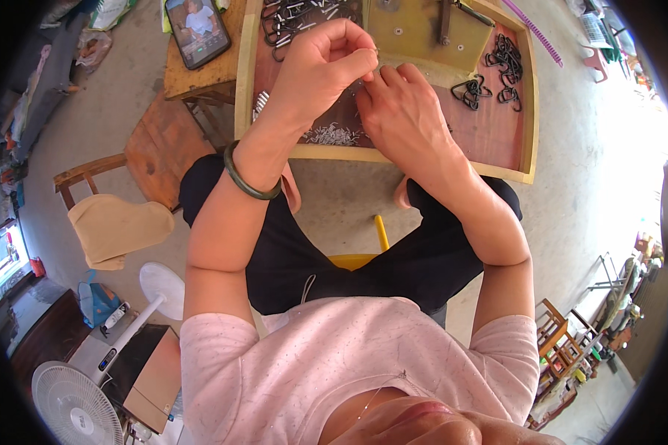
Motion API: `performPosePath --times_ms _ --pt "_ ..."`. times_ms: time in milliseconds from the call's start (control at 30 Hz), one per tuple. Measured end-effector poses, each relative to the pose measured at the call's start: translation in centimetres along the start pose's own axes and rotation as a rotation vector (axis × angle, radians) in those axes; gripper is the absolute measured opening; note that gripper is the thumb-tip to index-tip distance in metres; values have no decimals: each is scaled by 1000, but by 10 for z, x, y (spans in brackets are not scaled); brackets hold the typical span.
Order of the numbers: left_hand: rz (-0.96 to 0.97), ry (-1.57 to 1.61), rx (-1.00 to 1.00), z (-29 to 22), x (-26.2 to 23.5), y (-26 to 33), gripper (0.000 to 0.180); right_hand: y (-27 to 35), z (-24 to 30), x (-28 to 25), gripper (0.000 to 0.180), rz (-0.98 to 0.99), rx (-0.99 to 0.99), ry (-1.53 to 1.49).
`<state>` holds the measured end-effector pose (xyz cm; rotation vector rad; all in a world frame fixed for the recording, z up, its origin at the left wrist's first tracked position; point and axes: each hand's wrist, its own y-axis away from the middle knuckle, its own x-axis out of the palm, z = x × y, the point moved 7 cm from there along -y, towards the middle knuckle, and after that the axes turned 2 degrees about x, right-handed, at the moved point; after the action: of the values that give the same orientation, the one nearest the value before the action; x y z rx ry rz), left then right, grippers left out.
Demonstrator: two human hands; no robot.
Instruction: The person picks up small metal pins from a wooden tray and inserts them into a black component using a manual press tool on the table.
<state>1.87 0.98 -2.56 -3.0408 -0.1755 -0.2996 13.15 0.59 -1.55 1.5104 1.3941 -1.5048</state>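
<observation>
My left hand [326, 63] is raised over a wooden-rimmed tray, thumb and forefinger pinched together on something too small to make out. Close beside it, my right hand [402, 111] has its fingers curled down, and whatever they grip is hidden. The two sets of fingertips almost meet in front of a yellowish plate fixture [416, 37] with a metal lever [444, 22]. Below my hands lies a pile of small silvery pins [332, 135]. Black triangular metal rings [471, 90] rest to the right, and more black rings [278, 22] lie mixed with silvery pieces at the far left.
The tray's pale wooden rim [334, 152] crosses above my knees. A phone [198, 31] lies on a wooden stool [230, 37] to the left. A wooden chair [167, 144] and a white fan [78, 411] stand farther left. A purple coiled cord [534, 31] hangs at the tray's right.
</observation>
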Motion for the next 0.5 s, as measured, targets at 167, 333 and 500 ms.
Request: performPosePath --times_ms 167,333,500 --pt "-17 -54 -9 1 -1 1 9 6 -26 4 9 -78 64 -200" --pt "-14 13 -2 9 9 2 9 21 -78 17 11 -142 601 -1473" --pt "6 110 -7 3 25 0 9 24 -72 27 14 -306 698 -2140"
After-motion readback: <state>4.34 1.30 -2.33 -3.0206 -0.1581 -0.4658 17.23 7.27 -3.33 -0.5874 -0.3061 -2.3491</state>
